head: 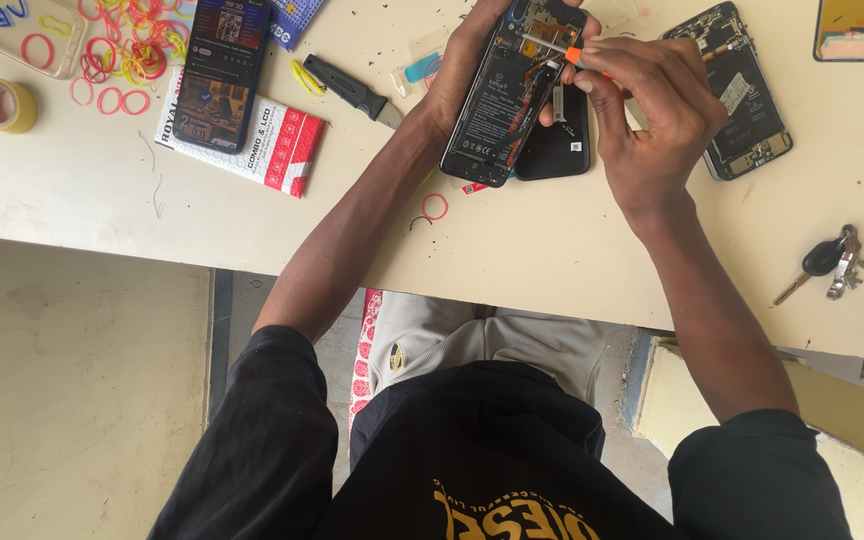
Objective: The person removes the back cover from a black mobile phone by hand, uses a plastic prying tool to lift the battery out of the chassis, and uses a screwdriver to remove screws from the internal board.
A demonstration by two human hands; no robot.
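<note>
The left hand [467, 70] grips the opened black phone with its exposed battery and boards [512, 95] from beneath, tilting it up off the cream table [552, 250] for access. The right hand [652, 110] pinches a thin orange-tipped screwdriver [574, 55], its fingertips just above the phone's upper boards.

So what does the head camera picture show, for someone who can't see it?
Seen from above, a person's left hand holds an opened phone over a cream table while the right hand works an orange-tipped tool into it. Nearby lie another opened phone, keys and coloured rubber bands.
</note>
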